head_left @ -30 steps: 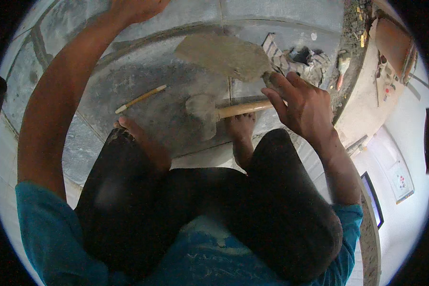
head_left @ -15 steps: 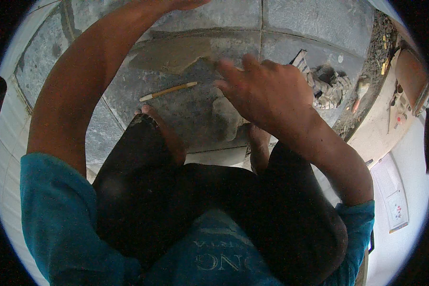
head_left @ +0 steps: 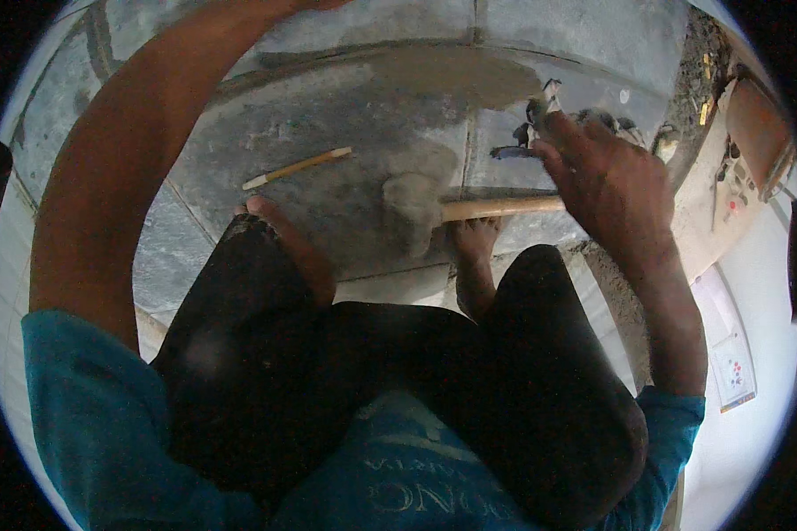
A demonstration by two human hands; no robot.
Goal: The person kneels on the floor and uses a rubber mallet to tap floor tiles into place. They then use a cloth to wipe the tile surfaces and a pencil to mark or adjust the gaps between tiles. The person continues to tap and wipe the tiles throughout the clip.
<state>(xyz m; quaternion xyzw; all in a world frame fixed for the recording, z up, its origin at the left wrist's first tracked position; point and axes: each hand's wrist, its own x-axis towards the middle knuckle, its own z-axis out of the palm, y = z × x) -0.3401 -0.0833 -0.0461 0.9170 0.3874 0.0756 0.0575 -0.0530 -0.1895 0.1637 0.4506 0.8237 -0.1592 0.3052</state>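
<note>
Down in the head view, your right hand (head_left: pixel 604 181) is wrapped over the far end of the pale wooden handle of a mortar-caked grey mallet (head_left: pixel 456 211), fingers curled around it so the handle disappears under your palm. The mallet's blunt head lies on the grey stone paving slabs (head_left: pixel 266 142), just ahead of your right bare foot (head_left: pixel 475 243), with the handle running out to the right toward your hand.

Your left arm stretches up and away along the left side of the picture; the left hand (head_left: pixel 314 3) itself sits at the very top rim, mostly cut off, so you cannot tell whether it is spread or closed, or whether it holds anything.

Between the two arms, a thin light-coloured wooden stick (head_left: pixel 297 167) lies loose on the slabs, tilted, just beyond your left bare foot (head_left: pixel 285 237) and well apart from the mallet head. Farther out, a patch of wet grey mortar (head_left: pixel 456 75) is smeared over the slab joint near the top centre.

You are crouched: your dark trousers (head_left: pixel 345 380) fill the middle of the picture and your teal shirt (head_left: pixel 106 416) shows along the lower edge. Beyond your right hand sits a small heap of dusty rubble and scraps (head_left: pixel 593 119), too blurred to tell apart. At the right edge, a white tiled surface (head_left: pixel 735 425) runs alongside the slabs.
</note>
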